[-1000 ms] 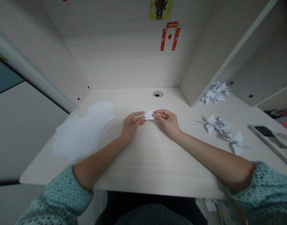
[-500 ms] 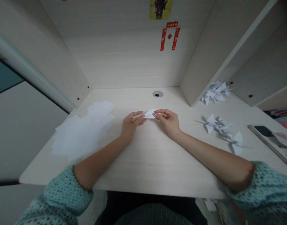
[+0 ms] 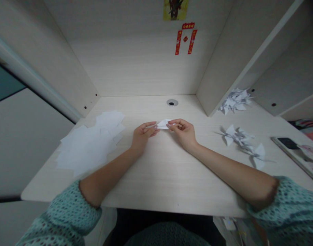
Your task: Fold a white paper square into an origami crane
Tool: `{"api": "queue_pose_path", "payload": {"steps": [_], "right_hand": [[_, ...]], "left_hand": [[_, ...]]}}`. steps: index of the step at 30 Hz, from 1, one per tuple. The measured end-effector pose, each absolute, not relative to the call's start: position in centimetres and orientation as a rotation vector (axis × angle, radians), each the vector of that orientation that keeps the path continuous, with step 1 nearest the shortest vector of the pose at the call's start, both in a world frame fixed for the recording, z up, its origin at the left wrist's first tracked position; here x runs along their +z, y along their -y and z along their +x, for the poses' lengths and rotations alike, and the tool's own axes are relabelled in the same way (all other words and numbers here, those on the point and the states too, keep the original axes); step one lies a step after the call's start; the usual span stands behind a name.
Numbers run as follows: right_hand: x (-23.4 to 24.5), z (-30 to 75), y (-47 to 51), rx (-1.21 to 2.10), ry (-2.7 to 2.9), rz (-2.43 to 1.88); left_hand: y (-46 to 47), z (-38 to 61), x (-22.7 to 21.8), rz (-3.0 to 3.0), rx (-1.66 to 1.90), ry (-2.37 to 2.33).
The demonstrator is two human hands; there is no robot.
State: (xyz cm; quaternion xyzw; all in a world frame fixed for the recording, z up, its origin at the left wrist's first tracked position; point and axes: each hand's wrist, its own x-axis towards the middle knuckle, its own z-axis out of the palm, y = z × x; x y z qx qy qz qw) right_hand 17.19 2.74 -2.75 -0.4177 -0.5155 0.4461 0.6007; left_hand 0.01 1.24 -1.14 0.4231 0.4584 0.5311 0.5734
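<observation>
Over the middle of the pale wood-grain desk, as the head view shows, a small folded piece of white paper is held between two bare hands. The left hand pinches its left tip between thumb and fingers, with the forefinger stretched out along the far side. The right hand grips its right end between thumb and forefinger, the other fingers curled in. How the folds run under the fingertips is too small to tell.

To the left lie overlapping flat sheets of white paper, fanned unevenly. On the right, near the right forearm, lies a row of pointed, folded white paper figures; farther back, beside an upright pale panel, sits a denser heap of white folded paper. At the far right rests a flat, pale-cased device with a black patch.
</observation>
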Motion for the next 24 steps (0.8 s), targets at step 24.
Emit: {"api": "queue_pose_path", "payload": {"steps": [24], "right_hand": [[-3.01,17.50,-3.28,1.161,1.135,-0.971]], "left_hand": [[-0.93,0.13,-0.83,1.053,1.219,-1.072]]}}
